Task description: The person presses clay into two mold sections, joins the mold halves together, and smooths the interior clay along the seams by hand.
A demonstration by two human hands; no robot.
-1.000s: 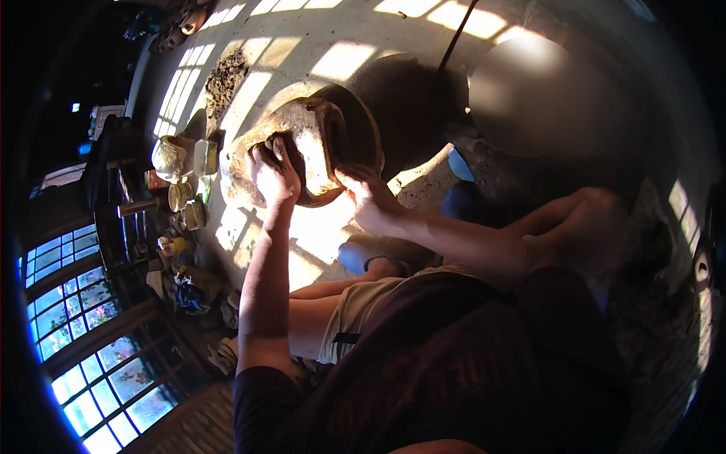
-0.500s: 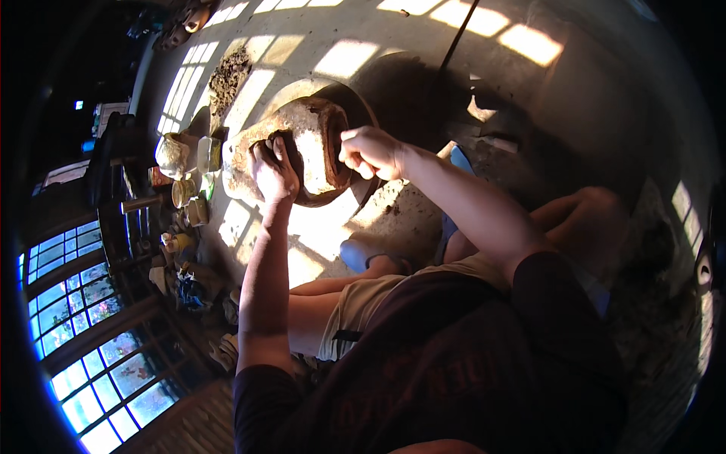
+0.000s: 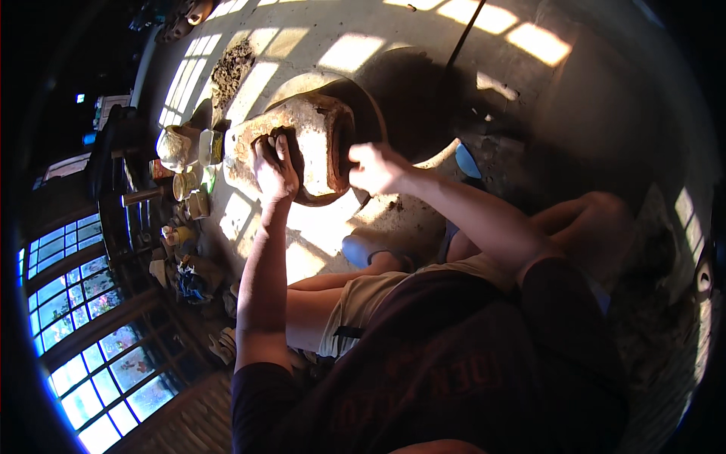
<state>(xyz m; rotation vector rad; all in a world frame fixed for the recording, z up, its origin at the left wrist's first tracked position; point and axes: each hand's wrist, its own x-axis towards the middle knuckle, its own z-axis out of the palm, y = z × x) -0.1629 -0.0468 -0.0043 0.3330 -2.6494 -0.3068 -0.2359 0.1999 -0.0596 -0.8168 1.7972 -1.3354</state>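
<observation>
A large, brown-mottled, clay-like hollow piece (image 3: 312, 144) lies on its side on a round disc (image 3: 372, 113). In the side facing me is a dark opening, and my left hand (image 3: 274, 168) curls its fingers into it, gripping the edge. My right hand (image 3: 376, 168) is closed and somewhat blurred, close by the right-hand end of the piece, where a dark recess runs between rims. Whatever it may hold is hidden.
Crumbled clay or soil (image 3: 232, 69) lies beyond on the floor. To the left stand a pale bag (image 3: 174, 148), a clear container (image 3: 209, 147) and several tubs. My feet in blue shoes (image 3: 358, 250) flank the disc. A thin dark pole (image 3: 464, 36) slants at the far side.
My right hand has shifted slightly to the right and nearer to me, off the end of the piece. My left hand keeps its grip in the same spot.
</observation>
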